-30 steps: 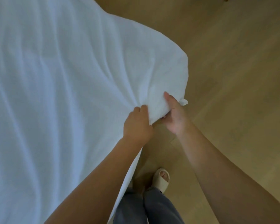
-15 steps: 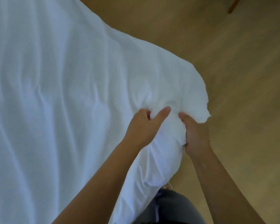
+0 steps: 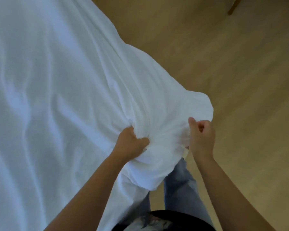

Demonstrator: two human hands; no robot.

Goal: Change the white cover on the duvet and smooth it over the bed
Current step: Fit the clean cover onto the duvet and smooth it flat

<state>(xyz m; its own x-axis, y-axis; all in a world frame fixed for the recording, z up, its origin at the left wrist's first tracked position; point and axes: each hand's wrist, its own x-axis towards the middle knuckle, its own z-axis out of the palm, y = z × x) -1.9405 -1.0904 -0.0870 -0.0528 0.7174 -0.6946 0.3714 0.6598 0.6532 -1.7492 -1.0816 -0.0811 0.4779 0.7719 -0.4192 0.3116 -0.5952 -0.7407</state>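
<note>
The white duvet in its cover [image 3: 57, 97] spreads over the bed and fills the left and middle of the head view. Its near right corner [image 3: 187, 110] is bunched up and lifted off the bed edge. My left hand [image 3: 130, 142] grips a thick fold of the fabric at that corner, fingers buried in the cloth. My right hand [image 3: 200, 135] holds the corner's outer edge, fingers curled and thumb pointing up against the cloth. A puffed fold hangs down between my hands toward my legs.
Light wooden floor [image 3: 223, 64] runs along the right side of the bed. A wooden furniture leg [image 3: 233, 6] shows at the top right. My jeans-clad legs [image 3: 180, 189] stand close to the bed edge below the corner.
Both hands have pulled the corner further right and nearer to me. My hands have moved apart, and more fabric is gathered between them.
</note>
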